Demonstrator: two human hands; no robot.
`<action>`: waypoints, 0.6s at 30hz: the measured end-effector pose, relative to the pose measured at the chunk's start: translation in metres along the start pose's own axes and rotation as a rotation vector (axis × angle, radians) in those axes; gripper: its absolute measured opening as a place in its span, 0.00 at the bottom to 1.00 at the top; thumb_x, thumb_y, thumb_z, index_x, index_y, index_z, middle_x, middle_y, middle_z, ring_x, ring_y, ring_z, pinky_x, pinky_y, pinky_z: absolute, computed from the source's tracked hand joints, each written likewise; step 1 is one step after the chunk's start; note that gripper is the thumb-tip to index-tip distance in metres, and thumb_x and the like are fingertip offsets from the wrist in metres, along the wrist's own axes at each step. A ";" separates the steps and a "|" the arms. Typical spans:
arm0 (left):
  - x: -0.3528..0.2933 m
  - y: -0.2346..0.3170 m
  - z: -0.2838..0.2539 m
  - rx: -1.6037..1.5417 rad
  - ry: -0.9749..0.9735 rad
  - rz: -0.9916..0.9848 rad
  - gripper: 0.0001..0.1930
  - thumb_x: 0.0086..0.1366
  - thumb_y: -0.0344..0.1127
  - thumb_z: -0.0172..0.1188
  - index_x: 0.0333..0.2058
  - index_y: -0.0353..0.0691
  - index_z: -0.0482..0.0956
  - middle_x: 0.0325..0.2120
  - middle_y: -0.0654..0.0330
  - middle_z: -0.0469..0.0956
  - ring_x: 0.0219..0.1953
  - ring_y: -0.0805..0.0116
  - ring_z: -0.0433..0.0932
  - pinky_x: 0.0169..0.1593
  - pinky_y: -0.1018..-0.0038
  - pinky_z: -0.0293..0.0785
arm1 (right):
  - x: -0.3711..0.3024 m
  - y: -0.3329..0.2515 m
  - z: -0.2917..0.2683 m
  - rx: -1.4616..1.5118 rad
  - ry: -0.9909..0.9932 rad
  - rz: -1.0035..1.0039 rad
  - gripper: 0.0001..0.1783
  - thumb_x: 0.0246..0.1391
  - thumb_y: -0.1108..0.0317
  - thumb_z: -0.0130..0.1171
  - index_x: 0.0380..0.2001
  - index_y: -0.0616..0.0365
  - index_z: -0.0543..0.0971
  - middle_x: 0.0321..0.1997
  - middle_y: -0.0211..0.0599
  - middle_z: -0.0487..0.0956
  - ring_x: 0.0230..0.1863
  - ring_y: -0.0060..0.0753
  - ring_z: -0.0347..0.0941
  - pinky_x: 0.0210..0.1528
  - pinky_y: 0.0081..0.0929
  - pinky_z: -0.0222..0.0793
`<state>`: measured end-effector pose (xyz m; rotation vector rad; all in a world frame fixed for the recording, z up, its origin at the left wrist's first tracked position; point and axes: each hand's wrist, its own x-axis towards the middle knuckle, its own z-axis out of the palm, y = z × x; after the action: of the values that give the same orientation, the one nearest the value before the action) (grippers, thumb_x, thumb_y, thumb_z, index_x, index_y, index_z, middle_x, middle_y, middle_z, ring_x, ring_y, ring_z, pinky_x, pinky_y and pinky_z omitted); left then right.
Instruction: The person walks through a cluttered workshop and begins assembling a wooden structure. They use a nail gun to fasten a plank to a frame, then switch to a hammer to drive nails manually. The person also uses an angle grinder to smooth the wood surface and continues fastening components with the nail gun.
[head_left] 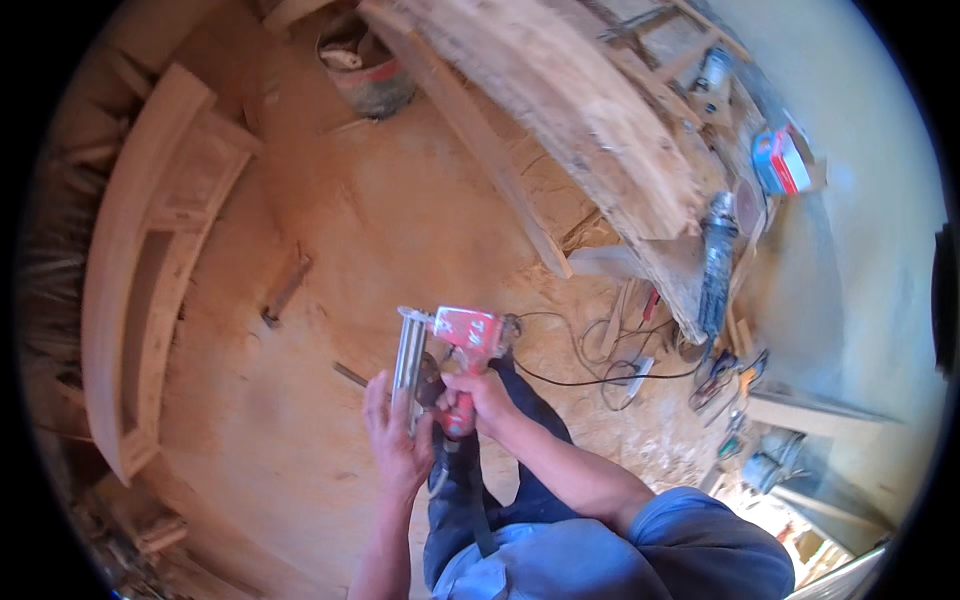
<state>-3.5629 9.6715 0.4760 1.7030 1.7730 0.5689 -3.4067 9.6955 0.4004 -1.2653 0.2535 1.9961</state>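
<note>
My right hand (486, 396) is wrapped round the handle of a red nail gun (468, 328), held in front of my body. The gun's silver magazine (409, 352) stands to the left of the handle, and my left hand (398, 440) grips its lower end, with fingers on one side and thumb on the other. A dark hose seems to run from the handle's base down past my legs. The nail gun's far right end is partly in shadow.
A hammer (287, 290) lies on the dusty floor ahead. A wooden frame (130, 300) stands at left, a bucket (378, 88) at the far side. Right of me are a wooden workbench (580, 100), a grinder (716, 265), a blue-and-red box (780, 162) and a looping black cable (600, 381).
</note>
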 end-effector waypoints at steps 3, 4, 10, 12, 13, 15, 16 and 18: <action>0.018 0.048 -0.018 0.002 -0.141 0.247 0.23 0.59 0.29 0.67 0.52 0.30 0.73 0.64 0.40 0.64 0.66 0.35 0.62 0.67 0.48 0.62 | -0.066 -0.041 0.001 0.107 -0.125 -0.002 0.10 0.55 0.73 0.63 0.38 0.56 0.73 0.20 0.33 0.74 0.21 0.33 0.74 0.30 0.35 0.76; 0.018 0.068 -0.029 0.010 -0.131 0.289 0.23 0.58 0.31 0.68 0.50 0.30 0.74 0.62 0.41 0.67 0.65 0.33 0.64 0.66 0.48 0.64 | -0.090 -0.053 0.004 0.141 -0.166 0.014 0.10 0.56 0.73 0.63 0.39 0.55 0.73 0.20 0.33 0.73 0.22 0.33 0.74 0.31 0.36 0.76; 0.039 0.169 -0.067 0.227 -0.220 0.634 0.22 0.51 0.33 0.73 0.44 0.35 0.78 0.51 0.49 0.73 0.54 0.41 0.72 0.56 0.53 0.73 | -0.157 -0.123 0.002 0.407 -0.254 -0.092 0.07 0.58 0.72 0.61 0.35 0.53 0.72 0.20 0.32 0.72 0.23 0.31 0.72 0.34 0.40 0.75; 0.046 0.186 -0.064 0.242 -0.172 0.758 0.21 0.48 0.34 0.74 0.42 0.37 0.80 0.42 0.55 0.73 0.45 0.50 0.74 0.48 0.58 0.76 | -0.169 -0.139 -0.010 0.433 -0.289 -0.110 0.07 0.58 0.72 0.62 0.33 0.53 0.72 0.21 0.33 0.72 0.25 0.34 0.73 0.36 0.42 0.74; 0.053 0.199 -0.064 0.239 -0.205 0.781 0.21 0.47 0.35 0.75 0.41 0.38 0.80 0.42 0.55 0.73 0.45 0.50 0.74 0.47 0.58 0.76 | -0.171 -0.145 -0.017 0.470 -0.306 -0.116 0.07 0.58 0.72 0.62 0.32 0.52 0.72 0.21 0.33 0.72 0.25 0.34 0.73 0.37 0.42 0.74; 0.069 0.220 -0.059 0.207 -0.269 0.836 0.21 0.45 0.35 0.77 0.39 0.40 0.80 0.42 0.56 0.73 0.44 0.50 0.74 0.45 0.59 0.76 | -0.173 -0.155 -0.033 0.535 -0.323 -0.148 0.07 0.58 0.71 0.62 0.32 0.52 0.72 0.21 0.34 0.73 0.26 0.35 0.73 0.37 0.42 0.74; 0.076 0.235 -0.058 0.203 -0.311 0.854 0.21 0.45 0.35 0.77 0.38 0.41 0.80 0.40 0.57 0.72 0.43 0.51 0.74 0.43 0.59 0.76 | -0.177 -0.163 -0.039 0.540 -0.332 -0.148 0.08 0.58 0.69 0.63 0.31 0.51 0.72 0.21 0.34 0.73 0.28 0.37 0.73 0.40 0.44 0.74; 0.081 0.244 -0.052 0.207 -0.299 0.924 0.22 0.44 0.35 0.77 0.39 0.41 0.80 0.39 0.57 0.71 0.41 0.51 0.74 0.42 0.60 0.76 | -0.190 -0.176 -0.046 0.582 -0.366 -0.169 0.08 0.58 0.68 0.63 0.30 0.51 0.73 0.21 0.34 0.73 0.28 0.39 0.73 0.44 0.47 0.73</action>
<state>-3.4192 9.7768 0.6687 2.5742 0.7840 0.4605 -3.2109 9.7038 0.5757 -0.5293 0.4853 1.7824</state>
